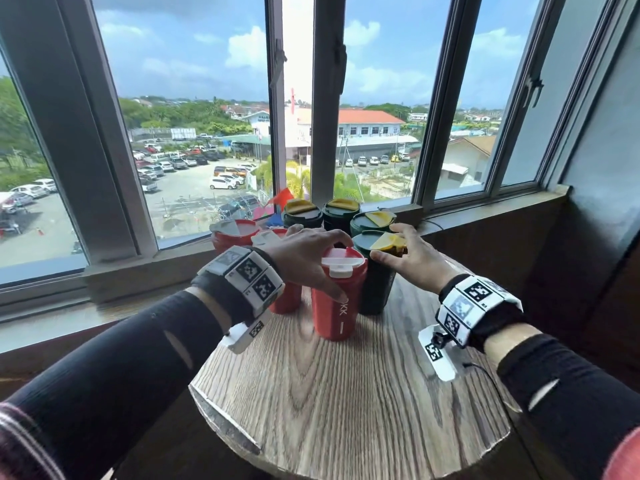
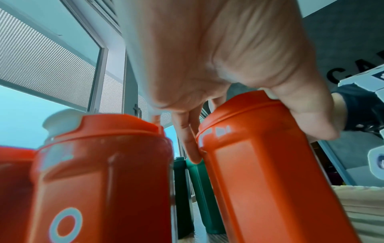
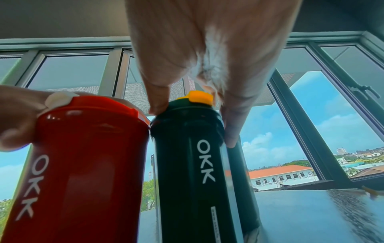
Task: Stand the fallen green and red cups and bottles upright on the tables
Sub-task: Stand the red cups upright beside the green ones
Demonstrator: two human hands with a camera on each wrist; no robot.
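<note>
On the round wooden table [image 1: 346, 403] a red cup [image 1: 337, 299] with a white-capped lid stands upright near the middle. My left hand [image 1: 322, 263] grips it from above round the lid, thumb on the near side. The left wrist view shows that hand [image 2: 239, 115] round the same red cup [image 2: 270, 164]. Touching its right side stands a dark green cup [image 1: 375, 289] with a yellow cap. My right hand [image 1: 394, 247] holds this one by the lid rim. In the right wrist view the thumb and fingers [image 3: 232, 128] clasp the green cup [image 3: 197, 164] beside the red cup [image 3: 83, 164].
Two more red cups [image 1: 232, 237] [image 1: 287, 303] stand upright behind and left of the held one. Three green cups [image 1: 301, 213] [image 1: 341, 211] [image 1: 370, 223] stand at the back by the window sill [image 1: 485, 209]. A dark wall [image 1: 606, 237] closes the right side.
</note>
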